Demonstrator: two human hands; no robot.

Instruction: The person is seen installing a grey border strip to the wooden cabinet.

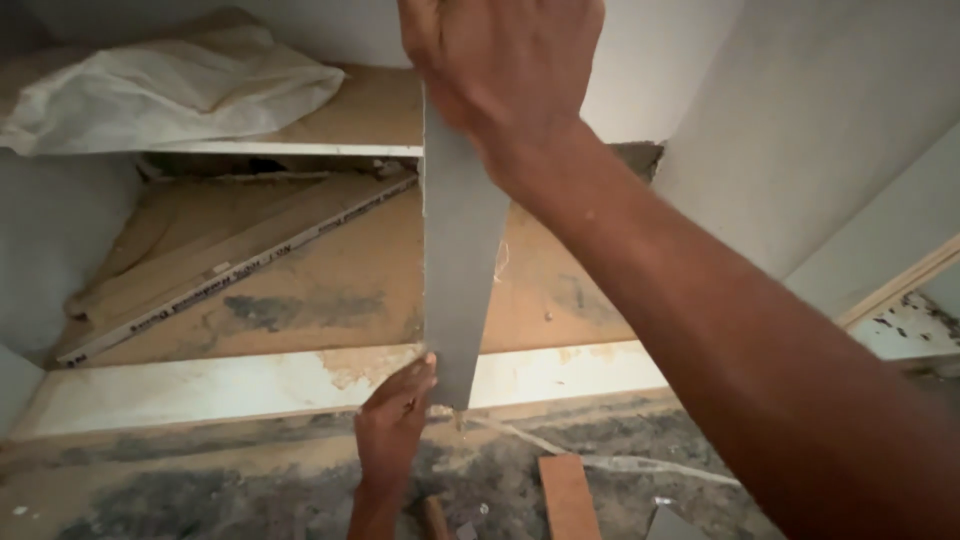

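Overhead, a long grey strip of tile [458, 270] was held upright and slightly tilted in front of dusty steps. Its top end was gripped by the right hand [505, 70], whose fingers were closed around it. Its lower end was steadied by the left hand [395, 420], fingers pressed against the edge near the white step nosing [250, 385]. A white sack [165, 90] lay on the upper step, and a reddish wooden piece [568, 497] rested on the floor below.

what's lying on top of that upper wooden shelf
A crumpled white sack lies on the upper wooden shelf, at its left end. Whatever is under the sack is covered; the right hand hides part of the shelf's right end.
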